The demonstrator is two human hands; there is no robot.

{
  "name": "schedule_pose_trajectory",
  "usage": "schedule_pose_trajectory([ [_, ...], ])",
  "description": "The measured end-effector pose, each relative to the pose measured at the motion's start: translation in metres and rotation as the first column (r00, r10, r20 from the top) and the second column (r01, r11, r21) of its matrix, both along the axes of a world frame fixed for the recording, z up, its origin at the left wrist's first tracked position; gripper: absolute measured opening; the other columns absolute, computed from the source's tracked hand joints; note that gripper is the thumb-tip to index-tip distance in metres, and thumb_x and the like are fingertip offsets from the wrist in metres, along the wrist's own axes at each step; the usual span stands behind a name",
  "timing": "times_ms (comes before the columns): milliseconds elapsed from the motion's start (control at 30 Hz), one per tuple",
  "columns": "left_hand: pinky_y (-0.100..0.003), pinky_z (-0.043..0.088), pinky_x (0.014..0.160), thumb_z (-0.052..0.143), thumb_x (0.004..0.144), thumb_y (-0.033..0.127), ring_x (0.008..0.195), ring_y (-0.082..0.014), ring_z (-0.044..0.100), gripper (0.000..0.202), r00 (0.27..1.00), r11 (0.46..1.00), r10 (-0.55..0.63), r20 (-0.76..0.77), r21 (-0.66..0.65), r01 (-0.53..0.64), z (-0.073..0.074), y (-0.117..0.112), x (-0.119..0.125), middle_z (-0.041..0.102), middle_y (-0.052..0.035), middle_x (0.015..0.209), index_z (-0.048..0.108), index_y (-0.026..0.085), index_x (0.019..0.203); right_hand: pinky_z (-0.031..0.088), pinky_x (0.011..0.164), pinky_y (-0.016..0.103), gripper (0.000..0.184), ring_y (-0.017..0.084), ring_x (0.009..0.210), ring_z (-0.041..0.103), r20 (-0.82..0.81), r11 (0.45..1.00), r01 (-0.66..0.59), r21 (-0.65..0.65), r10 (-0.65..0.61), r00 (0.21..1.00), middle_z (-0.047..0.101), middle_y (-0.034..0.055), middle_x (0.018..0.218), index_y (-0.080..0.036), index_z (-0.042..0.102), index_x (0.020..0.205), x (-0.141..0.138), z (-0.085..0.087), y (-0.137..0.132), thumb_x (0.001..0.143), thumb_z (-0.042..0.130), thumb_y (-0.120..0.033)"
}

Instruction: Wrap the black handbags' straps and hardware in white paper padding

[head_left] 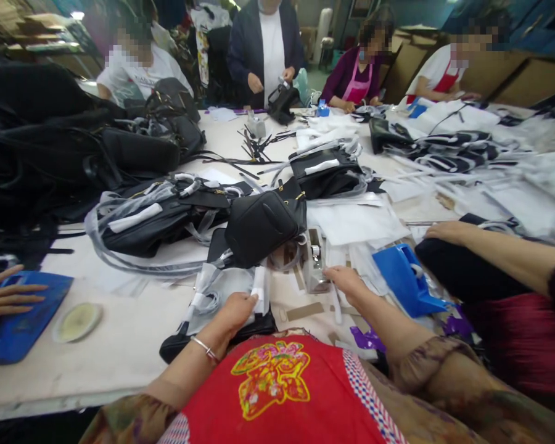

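My left hand (235, 310), a bangle on its wrist, pinches a white wrapped strap (259, 287) of a black handbag (213, 336) that lies flat at the table's near edge. My right hand (346, 281) reaches forward with fingers curled at a grey tape dispenser (313, 259); whether it grips anything is hidden. A black leather handbag (261, 225) stands just behind both hands, with clear plastic-wrapped handles around it.
A blue tape dispenser (403, 277) sits right of my right hand, beside a neighbour's arm (490, 246). Another person's hand (7, 295) rests on a blue pad (18, 317) at left, near a round disc (76, 322). Black bags pile at left; several workers stand across the table.
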State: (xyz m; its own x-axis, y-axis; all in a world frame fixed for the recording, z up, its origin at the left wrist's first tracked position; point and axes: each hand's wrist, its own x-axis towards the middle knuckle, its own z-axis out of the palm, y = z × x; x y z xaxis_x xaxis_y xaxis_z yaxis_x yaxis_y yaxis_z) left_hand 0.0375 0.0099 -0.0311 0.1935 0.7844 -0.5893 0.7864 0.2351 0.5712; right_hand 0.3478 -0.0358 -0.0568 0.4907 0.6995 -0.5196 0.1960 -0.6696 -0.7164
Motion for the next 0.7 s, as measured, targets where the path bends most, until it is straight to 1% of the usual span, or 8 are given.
schedule_pose_trajectory([
  [133,-0.028,0.025,0.057,0.045,0.086,0.041,0.060,-0.0150,0.041,0.039,1.000,1.000,0.007,0.000,-0.014,-0.007,-0.001,-0.001,0.000,0.045,-0.0004,0.057,0.059,0.014,0.060,0.042,0.061,0.026,0.021,0.018,0.072,0.061,-0.071,0.998,-0.018,0.052,0.021,0.997,0.070,0.0082,0.075,-0.011,0.071,0.072,-0.002,0.013,0.001,0.066,0.067,-0.030],
  [233,-0.028,0.024,0.057,0.045,0.086,0.041,0.058,-0.0142,0.038,0.040,1.000,1.000,0.011,0.014,0.008,-0.011,0.000,-0.003,0.000,0.040,0.0011,0.056,0.058,0.014,0.059,0.041,0.058,0.024,0.021,0.015,0.065,0.058,-0.060,0.991,-0.043,0.128,0.051,0.997,0.068,0.0055,0.068,-0.012,0.070,0.072,-0.001,0.023,-0.016,0.067,0.067,-0.031],
  [300,-0.028,0.025,0.057,0.046,0.086,0.041,0.058,-0.0141,0.038,0.040,1.000,1.000,0.007,0.016,0.009,-0.007,0.002,-0.004,0.000,0.040,0.0012,0.056,0.058,0.014,0.060,0.036,0.050,0.023,0.022,0.012,0.054,0.052,-0.077,0.987,-0.052,0.149,0.064,0.995,0.065,0.0028,0.062,-0.013,0.069,0.074,-0.004,0.025,-0.031,0.070,0.065,-0.035],
  [367,-0.028,0.026,0.057,0.046,0.087,0.041,0.059,-0.0142,0.040,0.040,1.000,1.000,0.007,0.009,0.015,-0.007,0.004,-0.005,0.001,0.043,0.0008,0.056,0.059,0.014,0.061,0.027,0.041,0.022,0.023,0.008,0.042,0.042,-0.152,0.995,-0.025,0.096,0.039,0.988,0.061,0.0009,0.059,-0.015,0.064,0.072,-0.009,0.019,-0.042,0.072,0.061,-0.038],
  [433,-0.028,0.026,0.057,0.046,0.087,0.041,0.059,-0.0143,0.041,0.040,1.000,1.000,-0.006,-0.006,0.028,0.006,0.007,-0.005,0.002,0.045,0.0003,0.056,0.058,0.014,0.060,0.021,0.037,0.022,0.021,0.007,0.037,0.036,-0.202,1.000,0.005,0.006,-0.004,0.979,0.059,0.0003,0.057,-0.016,0.057,0.068,-0.015,0.010,-0.047,0.073,0.056,-0.036],
  [533,-0.027,0.028,0.057,0.045,0.089,0.039,0.060,-0.0148,0.044,0.040,0.999,0.999,-0.029,-0.025,0.035,0.029,0.011,-0.005,0.003,0.047,-0.0005,0.057,0.060,0.014,0.061,0.021,0.038,0.021,0.016,0.007,0.037,0.035,-0.145,0.999,-0.018,-0.050,0.011,0.989,0.055,-0.0010,0.051,-0.017,0.054,0.063,-0.018,-0.004,-0.044,0.073,0.053,-0.029],
  [633,-0.027,0.029,0.057,0.045,0.090,0.038,0.061,-0.0154,0.047,0.040,0.999,0.999,-0.028,-0.042,0.026,0.029,0.016,-0.006,0.003,0.050,-0.0018,0.059,0.064,0.012,0.065,0.025,0.044,0.022,0.014,0.008,0.042,0.041,0.052,0.980,-0.183,-0.081,0.187,0.981,0.053,-0.0002,0.046,-0.016,0.057,0.054,-0.013,-0.005,-0.046,0.068,0.054,-0.016],
  [700,-0.027,0.029,0.057,0.046,0.090,0.037,0.062,-0.0158,0.049,0.040,0.998,0.999,-0.028,-0.053,0.019,0.029,0.018,-0.007,0.002,0.053,-0.0030,0.060,0.067,0.011,0.068,0.028,0.047,0.022,0.017,0.010,0.046,0.046,0.165,0.927,-0.353,-0.125,0.370,0.914,0.055,0.0013,0.046,-0.015,0.058,0.050,-0.015,0.003,-0.050,0.067,0.054,-0.012],
])
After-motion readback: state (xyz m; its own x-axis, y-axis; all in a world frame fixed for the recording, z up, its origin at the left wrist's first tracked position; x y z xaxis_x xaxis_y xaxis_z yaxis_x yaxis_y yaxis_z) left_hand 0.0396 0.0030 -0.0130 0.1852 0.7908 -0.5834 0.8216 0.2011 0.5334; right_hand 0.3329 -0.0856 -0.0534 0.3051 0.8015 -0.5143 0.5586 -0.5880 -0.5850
